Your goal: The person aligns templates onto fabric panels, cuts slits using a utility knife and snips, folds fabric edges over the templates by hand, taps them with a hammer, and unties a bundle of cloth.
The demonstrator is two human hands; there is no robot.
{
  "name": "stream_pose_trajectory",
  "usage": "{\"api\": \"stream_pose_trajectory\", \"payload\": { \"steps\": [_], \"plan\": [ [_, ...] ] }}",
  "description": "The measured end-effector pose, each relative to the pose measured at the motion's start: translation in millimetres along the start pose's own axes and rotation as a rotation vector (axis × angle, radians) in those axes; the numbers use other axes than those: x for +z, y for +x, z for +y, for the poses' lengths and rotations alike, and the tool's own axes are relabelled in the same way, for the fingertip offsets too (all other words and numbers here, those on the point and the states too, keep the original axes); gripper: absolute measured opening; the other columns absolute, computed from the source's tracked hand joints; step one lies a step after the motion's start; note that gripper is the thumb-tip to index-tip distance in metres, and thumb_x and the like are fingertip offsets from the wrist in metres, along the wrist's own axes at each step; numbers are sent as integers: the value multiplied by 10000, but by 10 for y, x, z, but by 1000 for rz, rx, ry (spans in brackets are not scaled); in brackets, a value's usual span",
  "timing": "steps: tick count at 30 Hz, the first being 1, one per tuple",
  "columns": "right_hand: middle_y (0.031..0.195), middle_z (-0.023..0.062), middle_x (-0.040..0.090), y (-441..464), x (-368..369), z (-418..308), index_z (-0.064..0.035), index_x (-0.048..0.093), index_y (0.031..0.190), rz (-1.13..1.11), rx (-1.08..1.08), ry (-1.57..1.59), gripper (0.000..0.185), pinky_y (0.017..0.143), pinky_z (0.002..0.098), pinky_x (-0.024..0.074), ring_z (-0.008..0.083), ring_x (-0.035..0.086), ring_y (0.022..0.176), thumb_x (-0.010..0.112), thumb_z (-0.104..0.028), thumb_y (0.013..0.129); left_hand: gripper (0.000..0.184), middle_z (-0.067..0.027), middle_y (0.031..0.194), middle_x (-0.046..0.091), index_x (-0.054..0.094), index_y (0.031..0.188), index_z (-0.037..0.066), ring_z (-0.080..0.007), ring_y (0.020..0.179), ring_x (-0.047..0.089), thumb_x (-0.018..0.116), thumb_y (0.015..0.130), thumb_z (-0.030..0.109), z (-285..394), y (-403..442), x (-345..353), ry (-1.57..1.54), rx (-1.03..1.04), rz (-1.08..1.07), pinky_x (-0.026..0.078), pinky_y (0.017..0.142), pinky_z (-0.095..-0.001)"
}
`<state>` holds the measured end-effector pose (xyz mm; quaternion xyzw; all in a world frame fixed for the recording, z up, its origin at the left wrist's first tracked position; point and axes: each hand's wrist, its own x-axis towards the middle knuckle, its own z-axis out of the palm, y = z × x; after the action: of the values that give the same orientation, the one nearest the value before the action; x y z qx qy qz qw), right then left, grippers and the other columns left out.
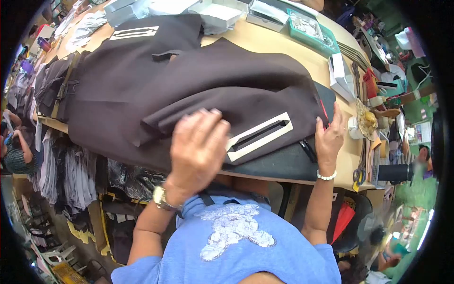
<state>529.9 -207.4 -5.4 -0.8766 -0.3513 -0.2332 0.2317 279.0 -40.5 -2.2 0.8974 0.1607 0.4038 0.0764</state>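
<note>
Dark brown cloth pieces (198, 71) lie spread and folded over the table. On the near piece sits a pale rectangular frame (263, 144) around a dark slit. My left hand (201, 149), slightly blurred, is over the cloth just left of this frame; its fingers are stretched out and nothing shows in them. I cannot tell whether it touches the cloth. At the cloth's right edge is my right hand (330, 139), thumb and index finger apart, with no held object visible. Dark pens or slim tools (308, 151) lie just left of it on a black mat (279, 163).
A similar pale frame (135, 33) is on the cloth at the far left. White boxes (217, 13) and a green basket (312, 33) line the back. Scissors (360, 176) and a white jar (354, 128) stand right. Another person (19, 151) is at far left.
</note>
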Motion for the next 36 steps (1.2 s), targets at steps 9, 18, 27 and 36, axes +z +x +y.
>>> {"api": "stream_pose_trajectory", "payload": {
  "steps": [9,18,27,36],
  "plan": [
    [926,105,567,71,64,-315,-36,613,892,-591,-473,460,172,779,365,465,288,577,887,679,-58,735,138,-86,809,531,596,863,37,-257,740,545,671,771,109,595,33,675,-183,-161,-268,444,638,-372],
    [906,94,543,234,284,-111,-30,620,928,-823,-476,677,261,774,356,464,270,566,876,724,-106,701,104,-108,795,519,550,792,34,-292,744,552,641,786,84,532,63,865,-210,-290,-327,444,660,-405],
    [915,93,534,218,312,-75,-38,621,955,-810,-487,716,282,783,358,462,267,557,883,725,-117,705,116,-129,755,518,504,865,21,-306,731,551,599,805,49,587,92,901,-222,-252,-329,432,655,-411],
    [984,103,550,215,311,13,-60,677,950,-821,-575,730,263,794,327,461,248,565,905,738,-97,698,157,-91,752,577,662,912,25,-266,688,574,678,765,80,472,-26,609,-331,-302,-390,436,641,-367]
  ]
}}
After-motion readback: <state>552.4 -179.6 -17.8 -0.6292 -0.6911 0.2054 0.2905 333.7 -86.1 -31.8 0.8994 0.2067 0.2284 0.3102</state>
